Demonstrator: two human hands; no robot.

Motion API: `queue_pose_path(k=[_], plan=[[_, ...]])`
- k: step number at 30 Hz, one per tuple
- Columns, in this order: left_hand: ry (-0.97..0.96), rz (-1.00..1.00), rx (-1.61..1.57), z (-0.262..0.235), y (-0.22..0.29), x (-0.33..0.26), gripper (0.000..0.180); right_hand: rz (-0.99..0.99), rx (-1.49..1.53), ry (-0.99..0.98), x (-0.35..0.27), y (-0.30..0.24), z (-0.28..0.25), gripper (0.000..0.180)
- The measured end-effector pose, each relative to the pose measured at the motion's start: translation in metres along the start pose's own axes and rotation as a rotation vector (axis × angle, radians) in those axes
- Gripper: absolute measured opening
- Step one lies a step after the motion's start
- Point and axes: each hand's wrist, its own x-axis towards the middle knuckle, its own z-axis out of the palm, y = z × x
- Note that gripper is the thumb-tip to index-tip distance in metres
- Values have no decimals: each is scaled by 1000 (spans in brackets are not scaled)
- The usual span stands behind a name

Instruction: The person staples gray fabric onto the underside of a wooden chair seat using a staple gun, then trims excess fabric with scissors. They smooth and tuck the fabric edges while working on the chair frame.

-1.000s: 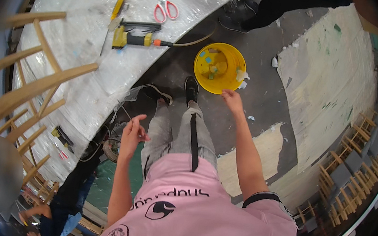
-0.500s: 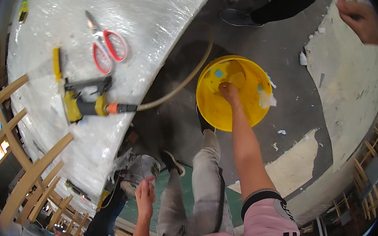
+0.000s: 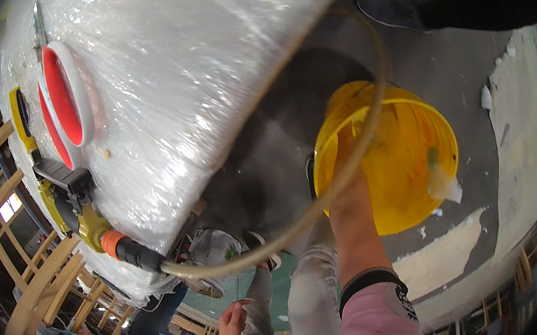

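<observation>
Right hand (image 3: 350, 151) now deeper inside yellow bucket (image 3: 406, 183), left hand (image 3: 233, 317) well apart.

Red-handled scissors (image 3: 63, 108) and a yellow air tool (image 3: 69, 201) with its hose (image 3: 318, 199) lie on the plastic-wrapped table (image 3: 181, 58).

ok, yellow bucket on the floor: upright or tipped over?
Upright. The yellow bucket stands on the grey floor, open mouth facing up at the camera; the right hand reaches down inside. Its contents are too unclear to tell.
</observation>
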Motion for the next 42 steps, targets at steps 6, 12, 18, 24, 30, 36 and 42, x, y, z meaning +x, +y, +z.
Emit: queue_pose_path(k=[6, 12, 18, 24, 30, 36, 42], plan=[[-77, 117, 125, 6, 24, -49, 37, 9, 446, -450, -126, -31, -83, 49], [-79, 226, 62, -15, 50, -130, 34, -374, 800, -801, -274, -50, -177, 45], [-232, 440, -17, -72, 68, -204, 31, -288, 853, -671, -465, -172, -296, 10], [-366, 693, 19, -110, 57, -245, 31, -681, 834, -805, -649, -274, -282, 8], [-356, 977, 21, -171, 30, -265, 32, -811, 787, -580, -773, -305, -226, 10], [-254, 1226, 171, -235, 3, -278, 31, -722, 683, -410, -865, -313, -197, 21], [-121, 1391, 308, -255, -9, -288, 30, -860, 460, -260, -890, -316, -176, 48]])
